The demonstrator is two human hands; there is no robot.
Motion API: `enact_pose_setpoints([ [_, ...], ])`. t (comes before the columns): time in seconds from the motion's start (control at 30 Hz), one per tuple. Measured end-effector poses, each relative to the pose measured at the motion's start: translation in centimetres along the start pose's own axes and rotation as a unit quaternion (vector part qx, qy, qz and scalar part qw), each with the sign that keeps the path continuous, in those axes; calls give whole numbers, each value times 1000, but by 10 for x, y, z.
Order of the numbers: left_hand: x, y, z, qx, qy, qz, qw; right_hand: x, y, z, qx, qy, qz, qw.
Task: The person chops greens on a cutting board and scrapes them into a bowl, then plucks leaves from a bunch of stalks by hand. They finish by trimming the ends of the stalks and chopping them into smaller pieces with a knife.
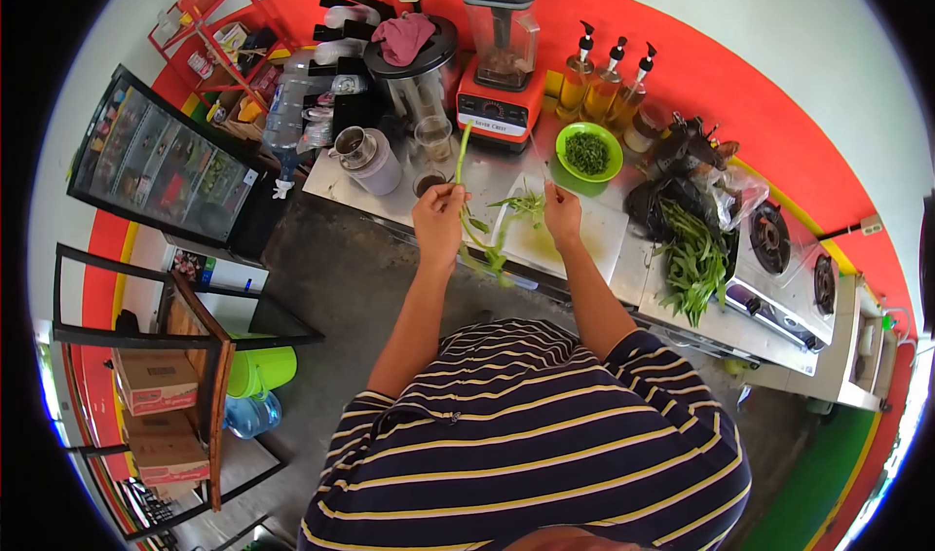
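My left hand [438,225] is closed around a long green stem [464,152], which sticks up past the fingers while leafy parts droop below. To its right, my right hand [562,215] is pinched shut above a white cutting board [579,244]. What those fingers hold is too small to make out. Loose green leaves [526,203] lie beside them on the board. Behind the board stands a lime-green bowl [612,166] of chopped greens [587,152]. A bunch of leafy stems [693,278] spills from a black plastic bag [648,205] farther right.
A red blender [500,103] stands at the back of the steel counter, with pump bottles [604,84] beside it. Glasses [433,137] and a metal-topped jug [368,162] are at the left. A gas stove [779,259] occupies the right end.
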State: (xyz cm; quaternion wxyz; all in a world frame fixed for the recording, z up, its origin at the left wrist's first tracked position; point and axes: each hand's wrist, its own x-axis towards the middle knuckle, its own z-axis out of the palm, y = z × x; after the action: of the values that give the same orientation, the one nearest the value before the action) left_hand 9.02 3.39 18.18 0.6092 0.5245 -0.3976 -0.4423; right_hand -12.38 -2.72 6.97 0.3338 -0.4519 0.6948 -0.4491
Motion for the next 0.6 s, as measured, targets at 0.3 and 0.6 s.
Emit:
enact_pose_setpoints([
  [0.3, -7, -8, -27, -19, 46, 12, 999, 24, 32, 3, -18, -171, 167, 971],
  [0.6, 1, -22, -11, -49, -131, 84, 987, -29, -84, -51, 198, -297, 102, 928],
])
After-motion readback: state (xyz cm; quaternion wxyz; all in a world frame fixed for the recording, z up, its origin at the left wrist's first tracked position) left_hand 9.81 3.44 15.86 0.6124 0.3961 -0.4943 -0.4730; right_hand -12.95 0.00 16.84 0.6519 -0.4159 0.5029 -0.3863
